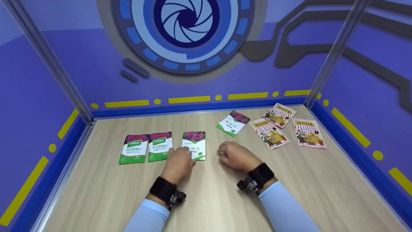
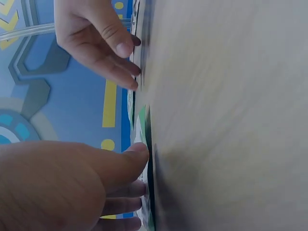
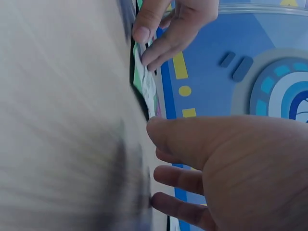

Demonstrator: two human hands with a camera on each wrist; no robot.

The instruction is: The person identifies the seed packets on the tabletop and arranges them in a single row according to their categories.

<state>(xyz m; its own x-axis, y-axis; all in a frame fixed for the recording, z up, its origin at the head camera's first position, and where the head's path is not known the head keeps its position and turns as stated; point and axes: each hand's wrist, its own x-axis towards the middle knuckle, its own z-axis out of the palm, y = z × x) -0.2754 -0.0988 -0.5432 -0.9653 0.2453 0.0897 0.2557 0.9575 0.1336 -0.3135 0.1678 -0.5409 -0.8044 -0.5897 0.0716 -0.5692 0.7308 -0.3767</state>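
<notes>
Green packets (image 1: 133, 149) number four, pink packets (image 1: 309, 133) three; parted left grip (image 1: 179, 163) touches green, right grip (image 1: 237, 156) parted.

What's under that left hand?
In the head view, the bare left hand partly covers a flat, rectangular white-and-green packet printed with pink flowers. Its flowery top and right side show. Its lower left corner is covered, so I can't see that bit.

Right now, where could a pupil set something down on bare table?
Free: the table between the sleeves, and its front right, in front of the awning-print packets. Crowded: the back right, where those packets bunch, and the packet row at the left hand.
</notes>
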